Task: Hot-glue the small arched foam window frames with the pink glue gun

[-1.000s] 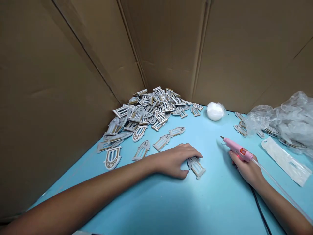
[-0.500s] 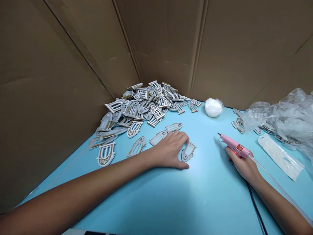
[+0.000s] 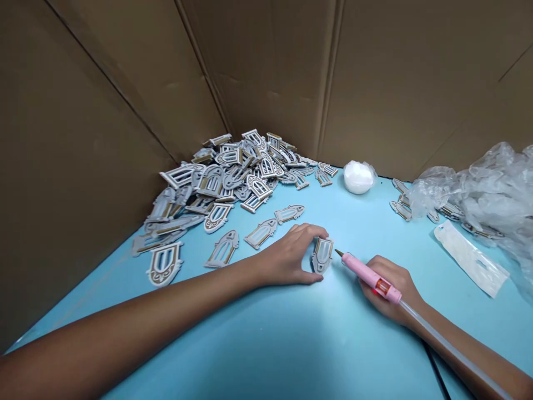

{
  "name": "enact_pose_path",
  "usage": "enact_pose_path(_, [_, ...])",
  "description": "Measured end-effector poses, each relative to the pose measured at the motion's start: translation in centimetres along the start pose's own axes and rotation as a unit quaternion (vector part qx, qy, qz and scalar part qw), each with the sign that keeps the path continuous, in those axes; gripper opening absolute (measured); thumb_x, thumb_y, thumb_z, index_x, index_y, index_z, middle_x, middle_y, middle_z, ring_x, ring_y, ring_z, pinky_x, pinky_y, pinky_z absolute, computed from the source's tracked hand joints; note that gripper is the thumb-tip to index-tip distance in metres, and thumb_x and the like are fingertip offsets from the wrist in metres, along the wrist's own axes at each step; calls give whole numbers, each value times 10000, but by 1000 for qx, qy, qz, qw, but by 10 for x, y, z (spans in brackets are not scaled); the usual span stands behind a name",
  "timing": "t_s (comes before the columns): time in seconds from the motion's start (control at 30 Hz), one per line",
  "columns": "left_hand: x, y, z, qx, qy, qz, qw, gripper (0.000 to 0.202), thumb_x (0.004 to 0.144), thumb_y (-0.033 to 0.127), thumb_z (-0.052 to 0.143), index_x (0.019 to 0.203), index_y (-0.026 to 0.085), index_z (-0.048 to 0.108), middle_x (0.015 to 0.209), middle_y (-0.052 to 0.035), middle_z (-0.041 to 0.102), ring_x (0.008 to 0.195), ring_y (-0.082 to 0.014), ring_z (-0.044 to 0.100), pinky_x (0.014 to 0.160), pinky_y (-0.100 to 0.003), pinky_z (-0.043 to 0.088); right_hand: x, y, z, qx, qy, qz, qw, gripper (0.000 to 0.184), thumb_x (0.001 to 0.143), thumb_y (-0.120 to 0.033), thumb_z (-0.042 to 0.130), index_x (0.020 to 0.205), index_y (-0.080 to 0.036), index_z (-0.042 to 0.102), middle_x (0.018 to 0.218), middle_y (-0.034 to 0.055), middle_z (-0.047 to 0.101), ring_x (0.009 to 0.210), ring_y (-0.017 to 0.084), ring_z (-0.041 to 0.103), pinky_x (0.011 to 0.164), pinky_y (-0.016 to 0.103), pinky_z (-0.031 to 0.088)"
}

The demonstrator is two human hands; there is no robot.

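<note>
My left hand rests on the blue table, thumb and forefinger pinched around a small grey arched window piece lying flat. My right hand is wrapped round a pink pen-shaped glue gun; its metal tip points left, almost touching the right edge of that window piece. A clear glue stick trails back from the gun along my right forearm.
A heap of similar window pieces fills the far left corner, with a few loose ones beside my left hand. A white lump in wrap, crumpled clear plastic and a flat clear packet lie to the right. Cardboard walls enclose the table.
My left hand turned the window piece and now pinches it. My right hand brought the glue gun leftward until its tip came up to the piece.
</note>
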State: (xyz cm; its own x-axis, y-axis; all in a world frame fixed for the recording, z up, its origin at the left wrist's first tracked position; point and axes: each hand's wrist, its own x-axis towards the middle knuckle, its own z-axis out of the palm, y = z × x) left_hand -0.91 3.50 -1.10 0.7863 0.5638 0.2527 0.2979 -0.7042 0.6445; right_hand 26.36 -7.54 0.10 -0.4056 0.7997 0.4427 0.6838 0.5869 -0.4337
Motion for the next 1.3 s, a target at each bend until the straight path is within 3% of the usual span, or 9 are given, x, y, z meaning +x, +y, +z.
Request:
enact_pose_path(0.13, [-2,0,8,-10,21,51,998,714,781,370,853,1332,233,420,1350,-136,608,1279,-309,574,1120,-461,421,-3,-5,7,-22,4,-16,1000,143,919,-176,573,793,-227,531,700,13,580,582,144,542,517,251,417])
enact_pose_path(0.47, [-1,1,8,8,3,54,999,687,796,430,838,1332,216,465,1337,-132,633,1256,-311,592,1102,-454,418,0,-10,7,-30,19,-2,999,171,891,-167,578,747,-230,510,665,-3,550,568,137,520,513,247,395])
enact_pose_path(0.53, [2,2,6,34,-6,-5,999,695,758,452,862,1296,209,494,1303,-124,647,1228,-324,597,1076,-452,426,1,-10,3,11,49,53,997,185,895,-178,577,726,-229,523,656,-1,569,568,138,549,527,252,420])
enact_pose_path(0.6, [6,3,3,62,-11,-69,996,730,720,492,874,1283,204,510,1298,-126,646,1228,-347,582,1061,-461,425,2,-7,-1,71,95,176,977,179,907,-262,599,737,-226,557,652,0,582,555,142,560,527,265,445])
enact_pose_path(0.73, [12,2,-1,91,-20,-96,991,651,734,515,835,1243,225,551,1302,-109,653,1261,-356,551,1067,-473,393,3,4,-7,188,165,418,873,334,845,-539,661,871,-207,639,625,-7,583,513,157,554,455,277,442])
enact_pose_path(0.9, [13,0,0,94,-27,-79,992,462,767,490,813,1107,243,622,1325,-87,662,1262,-344,553,1059,-477,388,8,9,-5,232,177,464,836,430,782,-619,678,846,-194,650,606,-6,574,500,144,541,434,260,440])
enact_pose_path(1.03, [13,0,1,75,-9,-114,991,890,715,498,867,1455,226,456,1428,-144,601,1339,-380,512,1130,-518,369,12,13,1,206,131,477,844,421,770,-616,676,821,-198,651,604,-1,579,502,152,546,445,271,448])
enact_pose_path(1.13, [11,-1,2,41,10,-131,991,1020,704,459,879,1538,222,341,1385,-131,623,1316,-374,543,1148,-523,385,17,14,6,179,86,447,872,361,810,-570,648,825,-209,643,604,-9,559,504,153,525,454,278,432])
enact_pose_path(1.3, [6,-13,8,-21,57,-99,993,1071,727,373,870,1577,252,230,1378,-113,604,1292,-323,585,1141,-472,439,29,11,9,121,44,222,966,193,869,-279,607,706,-234,514,623,-31,490,538,131,494,527,270,413])
